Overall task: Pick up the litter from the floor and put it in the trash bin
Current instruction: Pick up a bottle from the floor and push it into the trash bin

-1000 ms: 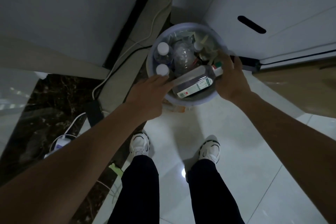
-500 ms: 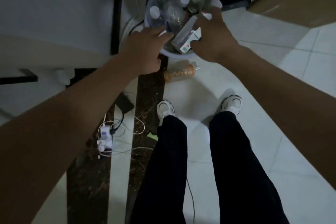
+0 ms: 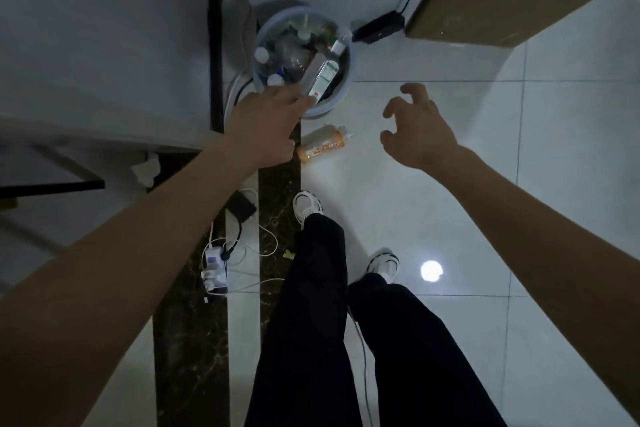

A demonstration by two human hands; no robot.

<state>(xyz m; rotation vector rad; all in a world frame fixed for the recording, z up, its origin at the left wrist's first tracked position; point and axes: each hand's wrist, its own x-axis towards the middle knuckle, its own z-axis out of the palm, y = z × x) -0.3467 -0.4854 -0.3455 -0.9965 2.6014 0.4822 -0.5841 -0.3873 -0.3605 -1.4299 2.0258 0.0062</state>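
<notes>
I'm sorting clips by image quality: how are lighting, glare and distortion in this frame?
Head view: dim, bluish overall; one round glare spot on the glossy floor beside the right shoe; wide-angle stretch swells the left forearm toward the corner; trash bin contents murky, orange bottle label unreadable.

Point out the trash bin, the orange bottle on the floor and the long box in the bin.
trash bin [image 3: 335, 100], head view, near outer wall.
orange bottle [image 3: 322, 148], head view, middle of its label.
long box [image 3: 322, 78], head view, white printed face.
</notes>
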